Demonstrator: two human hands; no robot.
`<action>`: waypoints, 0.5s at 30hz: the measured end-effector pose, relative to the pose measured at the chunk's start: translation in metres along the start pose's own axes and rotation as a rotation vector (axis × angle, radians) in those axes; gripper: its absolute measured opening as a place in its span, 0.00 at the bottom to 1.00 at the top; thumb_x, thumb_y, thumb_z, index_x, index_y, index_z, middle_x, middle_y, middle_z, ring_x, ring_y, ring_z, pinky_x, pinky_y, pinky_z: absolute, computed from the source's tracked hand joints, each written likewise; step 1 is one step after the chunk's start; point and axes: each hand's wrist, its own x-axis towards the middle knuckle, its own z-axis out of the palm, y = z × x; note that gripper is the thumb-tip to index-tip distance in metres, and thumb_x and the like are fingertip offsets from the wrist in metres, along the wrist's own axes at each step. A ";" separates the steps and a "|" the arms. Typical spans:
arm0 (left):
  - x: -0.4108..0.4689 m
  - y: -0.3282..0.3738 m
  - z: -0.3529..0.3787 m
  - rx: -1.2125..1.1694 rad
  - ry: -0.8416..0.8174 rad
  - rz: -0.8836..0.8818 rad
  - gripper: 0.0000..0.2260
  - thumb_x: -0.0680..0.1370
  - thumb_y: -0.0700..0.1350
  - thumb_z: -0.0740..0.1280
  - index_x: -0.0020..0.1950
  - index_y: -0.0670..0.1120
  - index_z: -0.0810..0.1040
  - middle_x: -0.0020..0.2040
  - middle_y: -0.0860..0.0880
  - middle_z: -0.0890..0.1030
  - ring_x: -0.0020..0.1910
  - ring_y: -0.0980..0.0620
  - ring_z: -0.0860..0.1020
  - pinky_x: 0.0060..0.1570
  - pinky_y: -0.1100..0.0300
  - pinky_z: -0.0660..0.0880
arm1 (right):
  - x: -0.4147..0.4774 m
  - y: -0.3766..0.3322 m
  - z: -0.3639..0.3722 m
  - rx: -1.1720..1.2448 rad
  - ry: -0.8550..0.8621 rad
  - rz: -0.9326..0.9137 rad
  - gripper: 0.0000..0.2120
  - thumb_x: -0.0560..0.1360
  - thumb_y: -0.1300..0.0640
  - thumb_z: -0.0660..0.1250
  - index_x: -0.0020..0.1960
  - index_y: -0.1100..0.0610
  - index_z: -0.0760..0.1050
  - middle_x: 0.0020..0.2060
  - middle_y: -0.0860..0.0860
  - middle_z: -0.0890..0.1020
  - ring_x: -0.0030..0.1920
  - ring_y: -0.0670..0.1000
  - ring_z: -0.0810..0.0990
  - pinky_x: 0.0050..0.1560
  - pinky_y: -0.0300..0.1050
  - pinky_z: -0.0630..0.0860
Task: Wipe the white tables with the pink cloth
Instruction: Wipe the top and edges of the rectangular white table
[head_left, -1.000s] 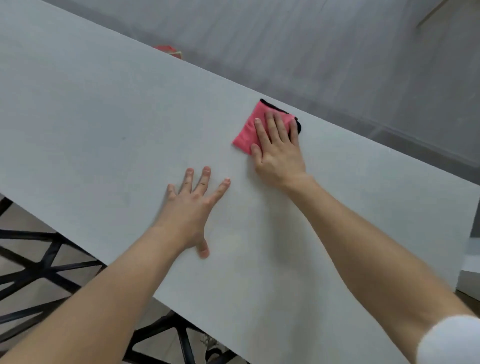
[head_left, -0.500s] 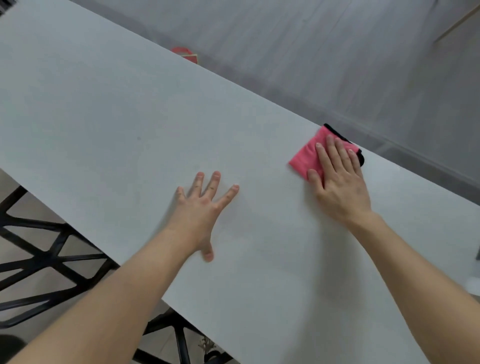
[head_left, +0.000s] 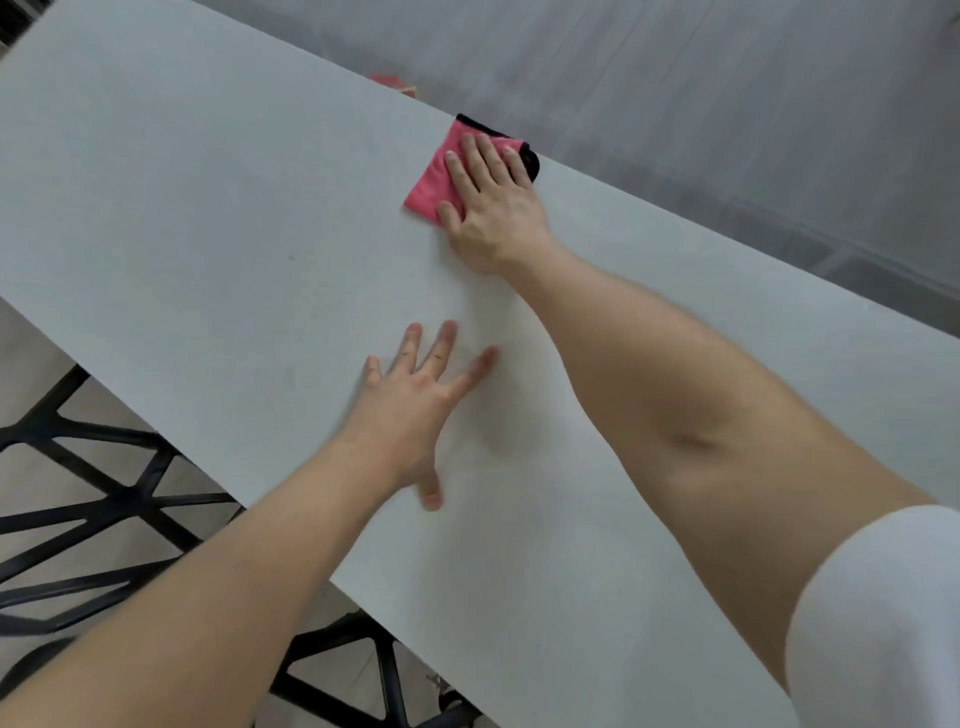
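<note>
A long white table runs diagonally across the view. A folded pink cloth with a black edge lies at the table's far edge. My right hand lies flat on the cloth with straight fingers, pressing it to the tabletop and covering its right half. My left hand rests flat on the bare table nearer to me, fingers spread, about a forearm's length short of the cloth.
Black frame bars show under the table's near edge at lower left. Grey floor lies beyond the far edge. A small red object peeks out just behind the far edge, left of the cloth.
My right hand slid the pink cloth to the right along the far edge, then back to the left. The left hand stayed flat on the table.
</note>
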 end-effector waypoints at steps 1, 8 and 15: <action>-0.001 0.001 0.000 0.004 0.003 -0.002 0.81 0.55 0.60 0.90 0.81 0.66 0.24 0.86 0.48 0.27 0.86 0.36 0.34 0.81 0.28 0.56 | -0.013 0.009 0.000 0.002 0.012 0.000 0.35 0.87 0.39 0.45 0.89 0.53 0.47 0.89 0.54 0.46 0.88 0.53 0.42 0.87 0.56 0.37; -0.005 0.008 -0.003 0.100 0.007 -0.018 0.82 0.53 0.63 0.89 0.82 0.64 0.24 0.87 0.46 0.31 0.87 0.37 0.39 0.79 0.31 0.62 | -0.190 0.133 -0.002 0.037 0.066 0.210 0.35 0.86 0.37 0.45 0.89 0.51 0.47 0.89 0.51 0.46 0.88 0.49 0.41 0.87 0.55 0.38; -0.013 0.042 -0.009 0.328 0.020 -0.123 0.78 0.58 0.68 0.86 0.86 0.50 0.31 0.88 0.40 0.40 0.87 0.32 0.40 0.76 0.26 0.62 | -0.375 0.217 0.002 -0.016 0.027 0.513 0.35 0.86 0.37 0.43 0.89 0.50 0.44 0.88 0.50 0.42 0.87 0.46 0.36 0.87 0.55 0.38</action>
